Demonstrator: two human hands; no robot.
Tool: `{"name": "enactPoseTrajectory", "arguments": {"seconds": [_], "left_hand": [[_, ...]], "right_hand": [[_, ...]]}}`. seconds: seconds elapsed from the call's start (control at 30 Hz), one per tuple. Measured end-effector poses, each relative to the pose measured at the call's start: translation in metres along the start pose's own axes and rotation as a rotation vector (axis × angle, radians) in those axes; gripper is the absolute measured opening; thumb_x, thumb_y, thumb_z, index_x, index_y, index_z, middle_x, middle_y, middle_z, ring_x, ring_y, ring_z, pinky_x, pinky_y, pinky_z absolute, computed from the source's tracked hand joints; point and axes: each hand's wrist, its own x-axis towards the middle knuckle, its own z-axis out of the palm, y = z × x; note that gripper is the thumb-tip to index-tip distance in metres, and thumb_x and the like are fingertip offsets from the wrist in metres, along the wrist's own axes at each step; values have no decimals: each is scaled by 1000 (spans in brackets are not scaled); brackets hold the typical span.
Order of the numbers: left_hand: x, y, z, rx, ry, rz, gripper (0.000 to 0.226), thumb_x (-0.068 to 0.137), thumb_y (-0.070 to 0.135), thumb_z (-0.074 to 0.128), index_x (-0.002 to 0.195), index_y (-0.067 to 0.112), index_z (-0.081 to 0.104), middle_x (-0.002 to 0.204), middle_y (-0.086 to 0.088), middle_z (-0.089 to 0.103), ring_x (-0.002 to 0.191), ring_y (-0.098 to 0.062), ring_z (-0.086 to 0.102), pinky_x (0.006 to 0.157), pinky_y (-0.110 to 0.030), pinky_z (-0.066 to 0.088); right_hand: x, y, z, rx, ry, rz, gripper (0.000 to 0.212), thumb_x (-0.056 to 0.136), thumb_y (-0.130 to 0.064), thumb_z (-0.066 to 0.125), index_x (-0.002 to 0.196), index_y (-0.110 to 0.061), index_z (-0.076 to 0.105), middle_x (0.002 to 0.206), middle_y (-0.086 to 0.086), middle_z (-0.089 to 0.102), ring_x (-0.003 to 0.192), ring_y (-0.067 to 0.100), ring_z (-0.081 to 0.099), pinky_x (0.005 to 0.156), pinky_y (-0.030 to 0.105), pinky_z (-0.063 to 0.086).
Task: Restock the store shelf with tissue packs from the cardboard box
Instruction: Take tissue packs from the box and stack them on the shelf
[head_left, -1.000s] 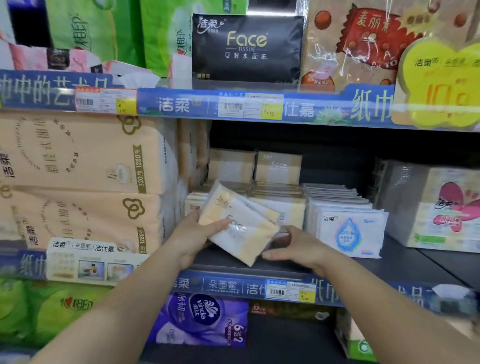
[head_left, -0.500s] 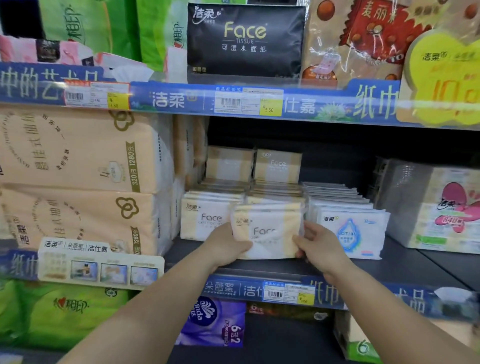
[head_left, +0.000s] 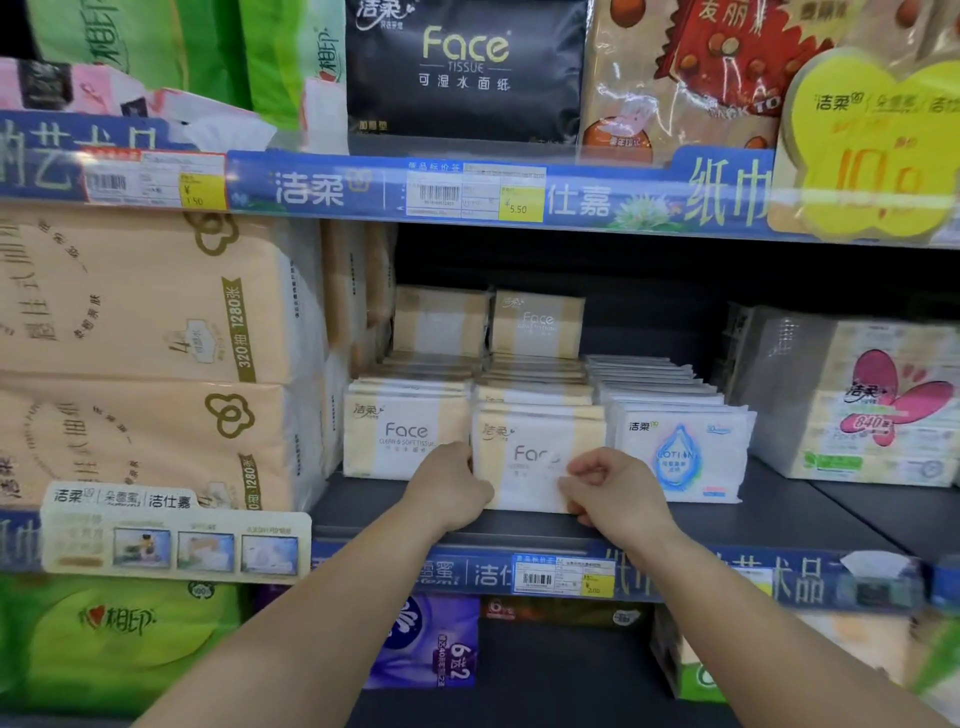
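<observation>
Left hand (head_left: 451, 488) pinches left edge of front Face pack (head_left: 530, 457), right hand (head_left: 608, 488) curled on its lower right corner; both grips closed on it, squaring it upright on shelf (head_left: 753, 525), left of lotion pack (head_left: 680, 457), probably for label facing.

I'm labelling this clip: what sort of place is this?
Most likely a shop's tissue aisle: shelf edges carry barcoded price tags, rows of Face tissue packs face outward, and a yellow promo sign hangs above.

Price tag (head_left: 475, 192) above, purple pack (head_left: 431, 644) on the shelf below.
</observation>
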Motion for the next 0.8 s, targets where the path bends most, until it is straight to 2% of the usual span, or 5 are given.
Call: {"name": "enactPoseTrajectory", "arguments": {"seconds": [0.13, 0.27, 0.33, 0.47, 0.8], "left_hand": [[12, 2, 8, -18, 124, -21, 25, 84, 7, 59, 108, 6, 62, 109, -6, 66, 102, -26, 60, 87, -32, 49], [7, 0, 7, -131, 289, 13, 19, 81, 10, 66, 92, 16, 52, 80, 4, 56, 83, -20, 57, 66, -25, 42], [4, 3, 9, -156, 230, 100, 18, 82, 12, 66, 91, 18, 52, 78, 5, 56, 79, -17, 56, 67, -23, 43], [2, 8, 10, -177, 40, 190, 29, 86, 13, 63, 115, 20, 60, 92, 2, 63, 95, -17, 61, 92, -26, 47], [2, 4, 7, -204, -4, 172, 35, 88, 19, 63, 122, 22, 56, 99, 2, 64, 93, -15, 61, 89, -25, 46]], "right_hand": [[5, -2, -3, 48, -52, 46, 19, 86, -11, 63, 103, -21, 63, 88, 4, 68, 78, 15, 63, 88, 34, 55], [7, -2, -6, 12, -151, 12, 24, 90, -11, 59, 111, -24, 61, 100, 3, 66, 90, 15, 60, 91, 26, 47], [9, -2, -9, 6, -182, 7, 25, 91, -9, 58, 111, -23, 59, 101, 2, 64, 95, 16, 60, 89, 23, 45], [16, -3, -7, -49, -169, -2, 24, 91, -7, 57, 110, -21, 57, 95, 0, 58, 89, 12, 55, 75, 16, 42], [18, -3, 0, -111, -125, -16, 23, 92, -8, 52, 110, -22, 55, 91, -4, 55, 84, 10, 53, 69, 16, 39]]}}
